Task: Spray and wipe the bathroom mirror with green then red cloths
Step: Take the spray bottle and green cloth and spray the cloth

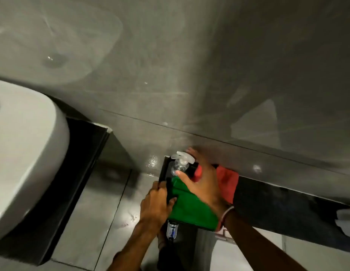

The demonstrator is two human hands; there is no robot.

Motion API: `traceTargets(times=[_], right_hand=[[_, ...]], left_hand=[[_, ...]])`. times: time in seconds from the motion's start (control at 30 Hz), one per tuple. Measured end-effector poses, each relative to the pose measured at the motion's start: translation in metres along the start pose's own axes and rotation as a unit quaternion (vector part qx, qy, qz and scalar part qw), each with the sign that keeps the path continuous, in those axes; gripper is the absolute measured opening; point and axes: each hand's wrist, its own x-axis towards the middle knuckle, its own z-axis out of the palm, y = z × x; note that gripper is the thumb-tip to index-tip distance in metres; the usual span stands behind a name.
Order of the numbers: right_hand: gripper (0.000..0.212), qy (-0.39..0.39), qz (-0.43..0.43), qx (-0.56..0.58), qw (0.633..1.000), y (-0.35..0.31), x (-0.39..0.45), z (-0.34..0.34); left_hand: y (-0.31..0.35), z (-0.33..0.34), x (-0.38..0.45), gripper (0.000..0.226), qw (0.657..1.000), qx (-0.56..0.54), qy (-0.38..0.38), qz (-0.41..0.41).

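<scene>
A clear spray bottle (179, 165) with a white trigger head stands at the far end of a small black stand (164, 169). A green cloth (189, 204) lies folded on the stand, and a red cloth (228, 182) lies beside it, partly under my right hand. My right hand (201, 180) reaches over both cloths, thumb against the bottle and blurred fingers curled behind its head. My left hand (158, 202) grips the stand's black left edge. Above, a glossy grey wall surface (189, 65) reflects the basin; I cannot tell if it is the mirror.
A white basin (27, 149) sits on a black counter (78, 163) at the left. A dark ledge (287, 208) runs along the wall to the right. A small object with a blue label (171, 230) shows below the green cloth. Grey floor tiles (96, 212) lie underneath.
</scene>
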Motion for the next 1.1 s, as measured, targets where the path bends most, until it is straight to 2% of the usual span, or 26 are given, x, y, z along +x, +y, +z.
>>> traceTargets(times=[0.17,0.27,0.33,0.4,0.5,0.57,0.63,0.73,0.83,0.93,1.03,1.1], right_hand=[[0.040,-0.042,-0.080,-0.026,0.996,0.018,0.029,0.030],[0.041,-0.044,-0.123,-0.016,0.991,0.026,0.027,0.041],[0.042,-0.030,-0.123,-0.013,0.992,0.024,0.030,0.044],[0.050,-0.012,-0.111,-0.008,0.994,0.014,0.032,0.042],[0.059,0.025,-0.113,-0.009,0.993,-0.007,0.034,0.029],[0.059,0.037,-0.132,0.013,0.991,-0.025,0.037,0.018],[0.058,0.061,-0.159,0.054,0.984,-0.053,0.041,0.001],[0.057,0.108,-0.203,0.102,0.968,-0.106,0.055,-0.026],[0.053,0.147,-0.250,0.144,0.946,-0.180,0.065,-0.056],[0.052,0.162,-0.284,0.222,0.919,-0.258,0.070,-0.078],[0.060,0.163,-0.324,0.279,0.889,-0.337,0.080,-0.087],[0.056,0.166,-0.372,0.299,0.863,-0.392,0.085,-0.091]], left_hand=[[0.017,0.030,0.025,0.059,0.995,0.088,0.016,-0.039],[0.022,0.046,0.028,0.050,0.994,0.087,0.023,-0.067],[0.019,0.049,0.030,0.038,0.994,0.098,0.030,-0.044],[0.014,0.047,0.026,0.043,0.995,0.091,0.031,-0.008],[0.009,0.033,0.017,0.055,0.999,0.002,-0.040,0.033],[0.011,0.014,0.007,0.046,0.984,-0.134,-0.097,0.065],[0.016,-0.021,-0.008,0.033,0.960,-0.236,-0.095,0.117],[0.029,-0.104,-0.031,0.038,0.942,-0.282,-0.034,0.179],[0.039,-0.216,-0.068,0.039,0.938,-0.267,0.021,0.221],[0.052,-0.337,-0.116,0.019,0.931,-0.249,0.069,0.259],[0.073,-0.451,-0.169,0.026,0.920,-0.209,0.135,0.304],[0.087,-0.516,-0.207,0.025,0.912,-0.178,0.175,0.325]])
